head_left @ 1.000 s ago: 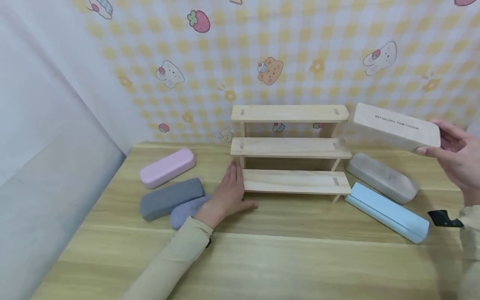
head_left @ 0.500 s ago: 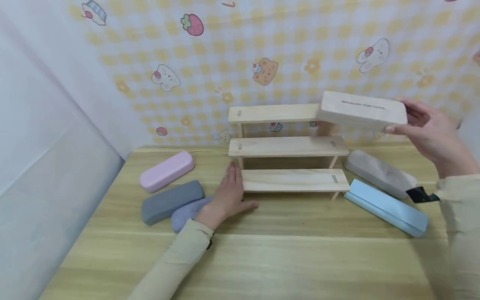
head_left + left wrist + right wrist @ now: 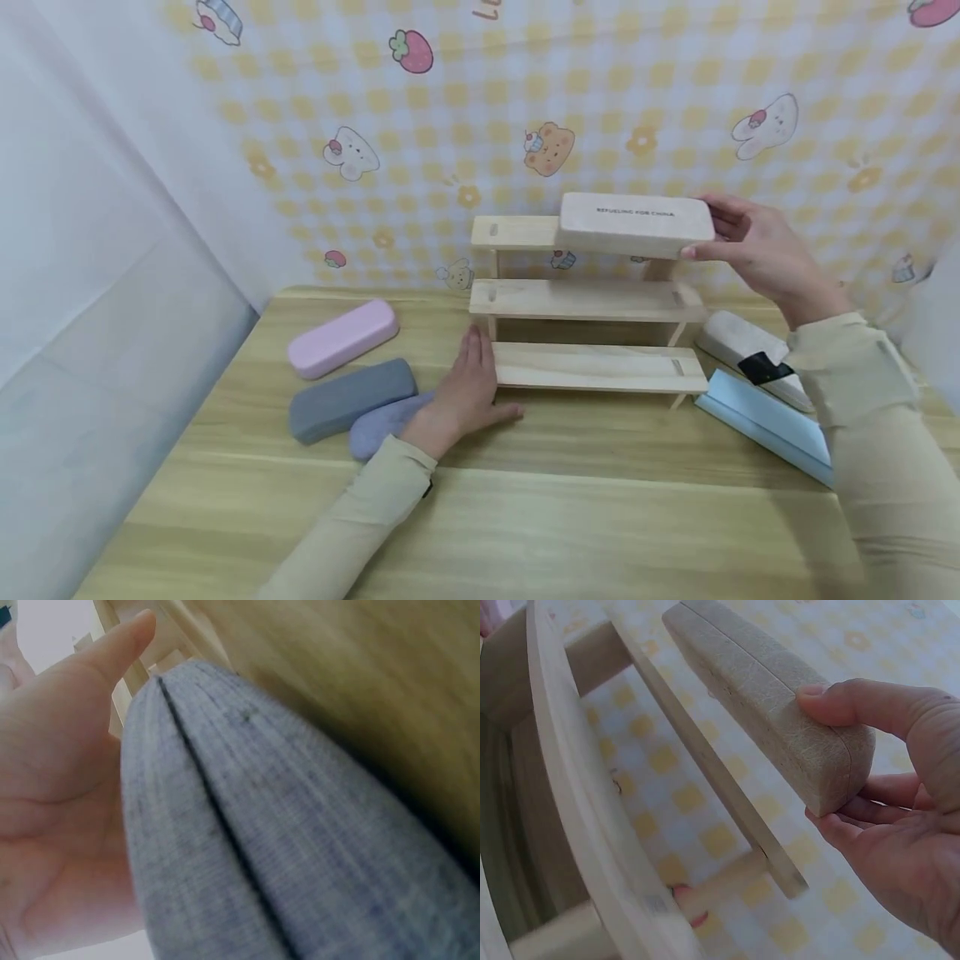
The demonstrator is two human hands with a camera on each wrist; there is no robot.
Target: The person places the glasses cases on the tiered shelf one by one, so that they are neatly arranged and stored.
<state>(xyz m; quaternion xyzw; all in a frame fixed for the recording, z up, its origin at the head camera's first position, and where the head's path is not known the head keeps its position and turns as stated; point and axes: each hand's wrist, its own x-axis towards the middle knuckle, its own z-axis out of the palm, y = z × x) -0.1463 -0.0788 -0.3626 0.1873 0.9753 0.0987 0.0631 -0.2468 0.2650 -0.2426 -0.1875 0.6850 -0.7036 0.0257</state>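
My right hand (image 3: 765, 250) grips the right end of a beige glasses case (image 3: 637, 223) with dark lettering, thumb in front and fingers behind. In the head view the case hides the right part of the top tier; the right wrist view shows a gap between the case (image 3: 765, 690) and that tier. Below it stands a three-tier wooden shelf (image 3: 585, 300). My left hand (image 3: 461, 392) lies with straight fingers against the left end of the bottom tier (image 3: 592, 367). Beneath that wrist is a bluish-purple glasses case (image 3: 382, 425), partly hidden, large in the left wrist view (image 3: 247, 817).
Left of the shelf lie a pink glasses case (image 3: 343, 339) and a dark grey-blue one (image 3: 352, 400). On the right are a greyish case (image 3: 738, 333) and a light blue one (image 3: 772, 425), both partly behind my right sleeve. A checked cloth (image 3: 450, 108) hangs behind the wooden table (image 3: 525, 533).
My right hand has carried the beige glasses case leftward, from right of the shelf to over its top tier. The left hand has stayed at the shelf's left end.
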